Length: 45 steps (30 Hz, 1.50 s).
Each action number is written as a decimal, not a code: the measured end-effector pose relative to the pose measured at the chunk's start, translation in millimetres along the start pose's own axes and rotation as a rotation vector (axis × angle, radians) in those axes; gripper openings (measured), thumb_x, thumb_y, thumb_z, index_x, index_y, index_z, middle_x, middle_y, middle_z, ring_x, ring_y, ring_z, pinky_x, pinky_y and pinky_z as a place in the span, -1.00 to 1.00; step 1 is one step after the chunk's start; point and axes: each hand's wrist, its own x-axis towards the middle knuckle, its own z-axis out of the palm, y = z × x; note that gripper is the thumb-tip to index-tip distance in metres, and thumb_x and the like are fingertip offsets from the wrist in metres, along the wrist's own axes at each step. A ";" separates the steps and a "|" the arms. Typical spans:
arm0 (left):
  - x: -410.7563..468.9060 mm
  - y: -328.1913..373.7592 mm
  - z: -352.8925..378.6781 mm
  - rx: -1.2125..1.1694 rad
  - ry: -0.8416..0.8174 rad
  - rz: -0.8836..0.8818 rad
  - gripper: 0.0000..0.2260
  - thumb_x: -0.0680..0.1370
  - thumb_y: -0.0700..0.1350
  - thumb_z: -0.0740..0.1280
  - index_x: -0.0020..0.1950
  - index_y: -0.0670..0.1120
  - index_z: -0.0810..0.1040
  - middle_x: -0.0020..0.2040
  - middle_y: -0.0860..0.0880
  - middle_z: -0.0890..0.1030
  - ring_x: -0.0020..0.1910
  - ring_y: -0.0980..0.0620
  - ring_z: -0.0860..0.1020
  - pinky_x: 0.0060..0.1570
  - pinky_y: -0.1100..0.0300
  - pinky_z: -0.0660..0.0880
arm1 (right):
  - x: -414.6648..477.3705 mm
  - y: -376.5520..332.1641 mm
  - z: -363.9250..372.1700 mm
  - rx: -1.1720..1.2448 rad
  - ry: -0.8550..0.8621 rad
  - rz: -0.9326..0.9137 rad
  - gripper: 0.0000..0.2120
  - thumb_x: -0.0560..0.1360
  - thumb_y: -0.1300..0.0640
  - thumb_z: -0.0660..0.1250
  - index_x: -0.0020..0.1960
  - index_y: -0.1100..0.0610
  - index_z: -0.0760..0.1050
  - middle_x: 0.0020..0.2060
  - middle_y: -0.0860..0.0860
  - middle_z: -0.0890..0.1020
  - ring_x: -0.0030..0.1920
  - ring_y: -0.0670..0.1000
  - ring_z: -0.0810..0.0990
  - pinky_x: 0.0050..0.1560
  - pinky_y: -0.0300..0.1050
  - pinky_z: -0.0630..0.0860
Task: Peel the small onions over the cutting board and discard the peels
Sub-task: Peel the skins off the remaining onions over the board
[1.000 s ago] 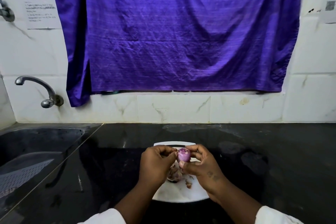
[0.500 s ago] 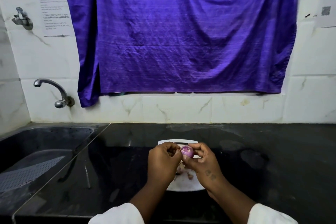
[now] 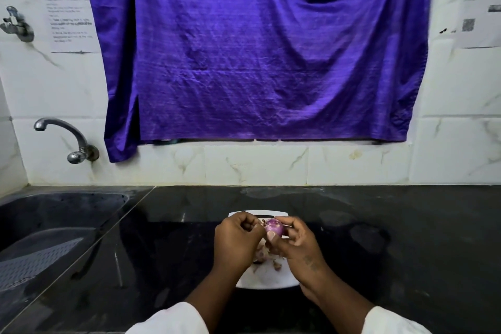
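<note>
Holding: right hand (image 3: 295, 243) grips a small purple onion (image 3: 274, 227) above the white cutting board (image 3: 267, 280) on the black table (image 3: 393, 238).
Left hand (image 3: 235, 241): fingertips pinched at the onion's left side — on a shred of peel.
Axis: roughly round; long axis unclear.
Peels (image 3: 276, 266): scattered on the board.
Change: view shifted — the faucet sits further right.

White cutting board (image 3: 267, 280) on black countertop (image 3: 379, 238)
</note>
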 end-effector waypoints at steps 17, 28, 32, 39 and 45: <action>23.5 -43.0 10.2 -0.268 -0.226 -0.018 -0.87 0.54 -0.26 0.51 0.04 -0.08 0.76 -0.10 -0.13 0.75 -0.12 -0.12 0.74 -0.16 0.09 0.69 | 17.3 23.5 -10.9 -0.015 -0.052 0.004 -0.65 0.52 0.21 0.47 0.29 0.07 0.57 0.16 0.03 0.70 0.16 0.02 0.70 0.06 -0.11 0.67; 22.0 -34.8 15.8 -0.114 -0.201 0.078 -0.85 0.52 -0.26 0.50 -0.01 -0.04 0.78 -0.20 0.02 0.77 -0.23 0.05 0.74 -0.26 0.19 0.66 | 9.5 34.6 -9.6 -0.253 -0.013 -0.151 -0.55 0.59 -0.01 0.37 0.47 -0.12 0.44 0.22 -0.14 0.62 0.13 -0.18 0.65 -0.08 -0.29 0.62; 16.8 -23.3 16.2 -0.012 -0.181 0.132 -0.85 0.53 -0.22 0.47 -0.02 0.00 0.79 -0.27 0.07 0.75 -0.32 0.09 0.72 -0.34 0.16 0.66 | 6.9 30.2 -5.6 -0.290 0.008 -0.159 -0.57 0.62 0.05 0.34 0.47 -0.11 0.42 0.28 -0.19 0.56 0.16 -0.31 0.58 -0.12 -0.41 0.57; 34.8 -6.5 11.0 0.073 -0.101 0.240 -0.78 0.49 -0.26 0.43 -0.03 0.03 0.78 -0.24 0.14 0.74 -0.28 0.21 0.68 -0.23 0.24 0.61 | 33.7 -0.6 -6.1 -0.226 -0.057 -0.072 -0.55 0.62 0.11 0.35 0.49 0.00 0.42 0.27 0.00 0.64 0.13 -0.06 0.67 0.22 -0.07 0.61; 50.4 6.4 -5.4 -0.156 -0.266 0.285 -0.83 0.52 -0.16 0.55 0.09 0.00 0.73 0.01 0.10 0.69 0.03 0.13 0.69 -0.27 0.25 0.62 | 46.5 -47.0 -12.2 0.010 -0.206 0.120 -0.75 0.70 0.12 0.19 0.32 0.06 0.54 -0.05 0.14 0.72 -0.17 0.06 0.64 -0.08 -0.10 0.60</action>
